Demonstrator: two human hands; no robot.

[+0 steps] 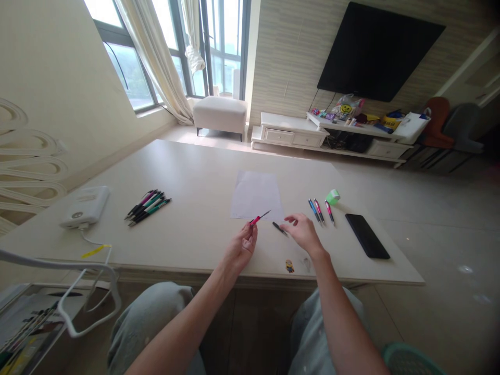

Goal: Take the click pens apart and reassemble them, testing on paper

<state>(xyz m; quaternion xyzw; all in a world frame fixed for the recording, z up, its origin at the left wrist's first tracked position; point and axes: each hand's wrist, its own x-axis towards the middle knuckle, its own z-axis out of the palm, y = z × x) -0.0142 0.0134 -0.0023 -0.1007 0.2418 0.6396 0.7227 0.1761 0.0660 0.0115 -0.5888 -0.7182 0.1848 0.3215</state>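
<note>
My left hand (pixel 246 242) is closed around the pink barrel of a pen (pixel 255 220), whose thin refill sticks out bare toward the upper right. A short black pen piece (pixel 279 228), which looks like the front section, lies on the table just left of my right hand (pixel 302 233). That hand hovers low with its fingers curved and apart, nothing visible between them; whether a fingertip touches the black piece I cannot tell. Beyond both hands lies a white sheet of paper (pixel 257 194). Nearer the front edge is a small yellow cartoon sticker (pixel 289 266).
Several pens (pixel 148 207) lie bunched at the left, near a white box with a cable (pixel 86 205). At the right are a blue pen (pixel 313 211), two pink pens (pixel 330 212), a small green container (pixel 333 196) and a black phone (pixel 367 236). The table's front edge (pixel 250 273) runs before my knees.
</note>
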